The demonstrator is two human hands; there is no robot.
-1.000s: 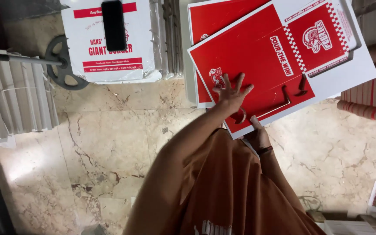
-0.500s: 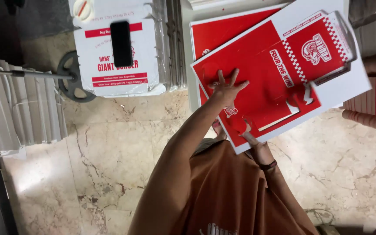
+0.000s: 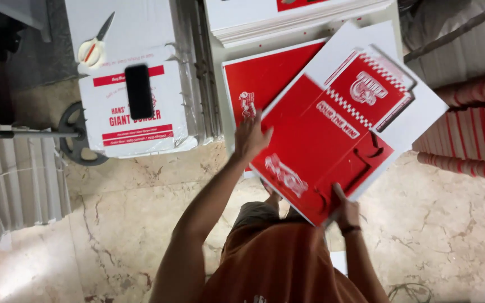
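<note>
I hold a flat red and white cardboard box blank (image 3: 332, 140) tilted in front of me, above a stack of the same blanks (image 3: 259, 78). My left hand (image 3: 251, 137) grips its left edge, fingers spread on the red face. My right hand (image 3: 344, 210) holds its near bottom corner, thumb on top. My orange shirt (image 3: 276, 264) fills the bottom of the view.
A pile of white printed box blanks (image 3: 136, 112) lies at the left, with a black phone (image 3: 139, 91) and scissors (image 3: 94, 47) on it. More stacked blanks stand at the far left (image 3: 12, 179) and right (image 3: 467, 129). The floor is marble (image 3: 130, 224).
The red blank has been lifted and swung to the right, off the stack. My left hand moved from its middle to its left edge. The view tilted.
</note>
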